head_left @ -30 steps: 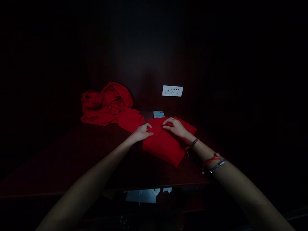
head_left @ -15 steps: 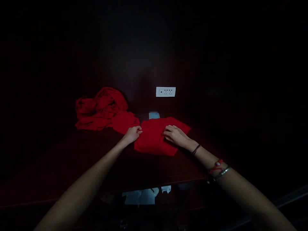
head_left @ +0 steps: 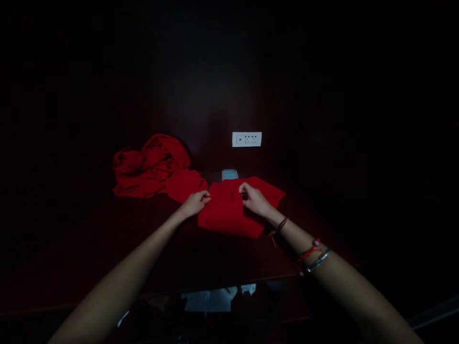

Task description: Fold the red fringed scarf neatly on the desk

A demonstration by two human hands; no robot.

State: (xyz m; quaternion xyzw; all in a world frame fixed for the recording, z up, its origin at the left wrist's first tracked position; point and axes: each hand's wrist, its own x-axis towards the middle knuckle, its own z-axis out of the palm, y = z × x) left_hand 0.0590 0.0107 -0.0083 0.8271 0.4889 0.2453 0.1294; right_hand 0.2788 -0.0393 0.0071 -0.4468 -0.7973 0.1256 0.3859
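Note:
A folded red cloth (head_left: 226, 215) lies on the dark wooden table (head_left: 150, 253), in front of me. My left hand (head_left: 194, 202) pinches the cloth's left edge with closed fingers. On the cloth's upper middle my right hand (head_left: 254, 199) grips a fold, fingers bent together. String and metal bracelets circle my right wrist and forearm.
A crumpled heap of red cloth (head_left: 152, 167) lies at the back left, touching the folded piece. A small pale card or box (head_left: 229, 174) sits behind the folded cloth. A white socket plate (head_left: 246, 139) is on the dark back wall. White scraps (head_left: 211, 298) show below the table's front edge.
The near part of the red cloth has been folded back, so the piece is shorter. My right hand went from lying flat to pinching the cloth near its middle; my left closed on the left edge.

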